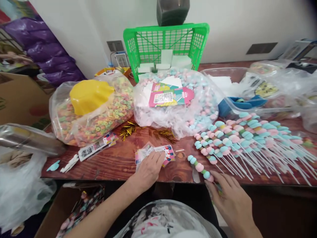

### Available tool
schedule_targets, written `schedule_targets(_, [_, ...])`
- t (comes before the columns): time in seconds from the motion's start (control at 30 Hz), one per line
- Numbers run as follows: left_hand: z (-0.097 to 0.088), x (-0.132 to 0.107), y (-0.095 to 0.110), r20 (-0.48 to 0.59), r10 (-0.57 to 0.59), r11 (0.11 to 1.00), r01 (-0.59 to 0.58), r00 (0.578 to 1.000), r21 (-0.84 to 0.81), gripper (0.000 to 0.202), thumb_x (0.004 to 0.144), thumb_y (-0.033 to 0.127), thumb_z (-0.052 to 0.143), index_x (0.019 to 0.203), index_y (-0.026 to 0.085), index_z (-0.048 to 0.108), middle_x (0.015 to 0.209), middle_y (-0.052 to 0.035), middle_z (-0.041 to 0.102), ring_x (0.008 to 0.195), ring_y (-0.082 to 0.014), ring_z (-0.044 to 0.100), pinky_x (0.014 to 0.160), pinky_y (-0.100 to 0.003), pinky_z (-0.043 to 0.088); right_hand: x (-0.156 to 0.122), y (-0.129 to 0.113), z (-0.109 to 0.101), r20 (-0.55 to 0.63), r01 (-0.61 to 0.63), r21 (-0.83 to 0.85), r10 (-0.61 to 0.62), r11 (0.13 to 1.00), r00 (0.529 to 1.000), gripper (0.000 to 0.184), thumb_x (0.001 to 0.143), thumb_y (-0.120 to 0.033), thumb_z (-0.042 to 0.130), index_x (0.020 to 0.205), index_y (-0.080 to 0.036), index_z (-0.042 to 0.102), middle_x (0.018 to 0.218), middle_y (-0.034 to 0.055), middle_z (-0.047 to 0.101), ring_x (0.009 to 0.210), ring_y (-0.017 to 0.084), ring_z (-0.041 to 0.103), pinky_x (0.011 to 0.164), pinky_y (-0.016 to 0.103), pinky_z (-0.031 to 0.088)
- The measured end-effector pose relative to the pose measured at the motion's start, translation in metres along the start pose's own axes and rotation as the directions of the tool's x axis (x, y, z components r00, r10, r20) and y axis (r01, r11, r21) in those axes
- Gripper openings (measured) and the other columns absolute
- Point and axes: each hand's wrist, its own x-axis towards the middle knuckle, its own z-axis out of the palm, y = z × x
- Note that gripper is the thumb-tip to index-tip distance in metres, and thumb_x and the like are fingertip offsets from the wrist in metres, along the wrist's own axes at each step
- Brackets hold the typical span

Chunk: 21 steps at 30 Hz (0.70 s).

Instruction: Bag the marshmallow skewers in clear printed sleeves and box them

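My right hand (231,195) is at the table's front edge, its fingers closed round the lower end of a marshmallow skewer (198,167). Pink and blue marshmallows with small green pieces between them show along its upper part, pointing up and left. My left hand (150,165) presses onto a small pile of printed plastic bags (169,155), fingers together and bent over them; the fingertips are partly hidden. To the right lies a big heap of marshmallow skewers (235,138), their white sticks toward the front right.
Behind stand a bag of ring candies (109,112) with a yellow bowl (90,96), a bag of marshmallows (205,99) and a green basket (125,46). A steel flask (27,137) lies left. Below the table edge is a cardboard box (53,205) of wrapped sweets.
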Motion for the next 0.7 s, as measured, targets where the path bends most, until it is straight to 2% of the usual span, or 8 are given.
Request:
schedule_targets(0.07, [0.001, -0.003, -0.005, -0.070, 0.020, 0.999, -0.023, 0.997, -0.044, 0.041, 0.084, 0.001, 0.037, 0.119, 0.010, 0.053, 0.112, -0.0157, 0.060, 0.108, -0.0254, 0.053, 0.092, -0.040, 0.047, -0.002, 0.002, 0.000, 0.016, -0.025, -0.006, 0.025, 1.000, 1.000, 0.029, 0.093, -0.041, 0.048, 0.106, -0.018, 0.061, 0.093, 0.0073, 0.068, 0.083, 0.021, 0.060, 0.070, 0.031, 0.043])
schedule_targets(0.13, [0.000, -0.003, -0.009, -0.152, 0.034, 0.997, -0.043, 0.988, -0.060, 0.032, 0.085, 0.002, 0.038, 0.106, 0.013, 0.060, 0.104, -0.0129, 0.062, 0.100, -0.0230, 0.055, 0.086, -0.038, 0.049, -0.006, 0.004, -0.003, 0.042, -0.031, -0.023, 0.032, 0.999, 0.999, 0.031, 0.093, -0.043, 0.046, 0.106, -0.019, 0.061, 0.095, 0.0073, 0.068, 0.084, 0.021, 0.061, 0.070, 0.031, 0.045])
schedule_targets(0.27, [0.000, 0.002, -0.012, -0.292, 0.043, 0.998, -0.026, 0.955, 0.061, 0.019, 0.086, 0.008, 0.046, 0.082, 0.016, 0.062, 0.083, -0.0080, 0.062, 0.083, -0.0214, 0.053, 0.076, -0.036, 0.048, -0.023, 0.012, -0.005, 0.095, -0.055, -0.078, 0.062, 0.995, 0.993, 0.034, 0.092, -0.045, 0.045, 0.113, -0.023, 0.061, 0.102, 0.0060, 0.065, 0.078, 0.018, 0.064, 0.056, 0.026, 0.046])
schedule_targets(0.33, [0.001, 0.005, -0.011, -0.290, 0.015, 0.991, 0.025, 0.957, 0.133, 0.017, 0.084, 0.010, 0.049, 0.075, 0.016, 0.062, 0.078, -0.0071, 0.062, 0.080, -0.0222, 0.052, 0.072, -0.036, 0.047, -0.031, 0.017, -0.003, 0.092, -0.062, -0.077, 0.069, 0.995, 0.993, 0.030, 0.093, -0.037, 0.044, 0.114, -0.024, 0.060, 0.104, 0.0058, 0.063, 0.071, 0.014, 0.064, 0.049, 0.023, 0.044])
schedule_targets(0.43, [0.005, 0.006, -0.006, -0.220, -0.050, 0.986, 0.083, 0.974, 0.145, 0.015, 0.083, 0.009, 0.052, 0.075, 0.016, 0.062, 0.079, -0.0069, 0.061, 0.080, -0.0222, 0.052, 0.070, -0.034, 0.046, -0.031, 0.024, -0.005, 0.058, 0.013, 0.014, -0.014, 1.000, 0.998, 0.025, 0.093, -0.023, 0.041, 0.108, -0.020, 0.061, 0.100, 0.0063, 0.063, 0.071, 0.013, 0.064, 0.054, 0.022, 0.046])
schedule_targets(0.5, [0.006, 0.005, -0.004, -0.168, -0.091, 0.991, 0.106, 0.982, 0.078, 0.013, 0.084, 0.010, 0.053, 0.084, 0.016, 0.064, 0.086, -0.0074, 0.062, 0.085, -0.0222, 0.053, 0.073, -0.034, 0.046, -0.019, 0.028, -0.015, 0.039, 0.092, 0.041, -0.094, 0.995, 0.995, 0.023, 0.092, -0.019, 0.041, 0.105, -0.019, 0.060, 0.096, 0.0058, 0.064, 0.070, 0.012, 0.063, 0.059, 0.023, 0.047])
schedule_targets(0.57, [0.004, 0.003, -0.003, -0.137, -0.120, 0.993, 0.120, 0.983, -0.003, 0.016, 0.087, 0.012, 0.051, 0.092, 0.017, 0.065, 0.093, -0.0076, 0.063, 0.091, -0.0219, 0.053, 0.078, -0.034, 0.046, 0.004, 0.028, -0.035, 0.045, 0.174, -0.028, -0.172, 0.984, 0.984, 0.022, 0.090, -0.017, 0.041, 0.102, -0.020, 0.060, 0.091, 0.0046, 0.064, 0.064, 0.012, 0.061, 0.056, 0.025, 0.043])
schedule_targets(0.7, [0.000, 0.003, -0.009, -0.120, -0.173, 0.977, 0.154, 0.978, -0.150, 0.021, 0.091, 0.014, 0.046, 0.085, 0.018, 0.066, 0.091, -0.0060, 0.063, 0.087, -0.0189, 0.054, 0.078, -0.032, 0.044, 0.066, 0.016, -0.083, 0.122, 0.376, -0.222, -0.357, 0.900, 0.926, 0.022, 0.079, -0.010, 0.043, 0.077, -0.023, 0.061, 0.069, 0.0023, 0.058, 0.048, 0.015, 0.047, 0.049, 0.032, 0.026])
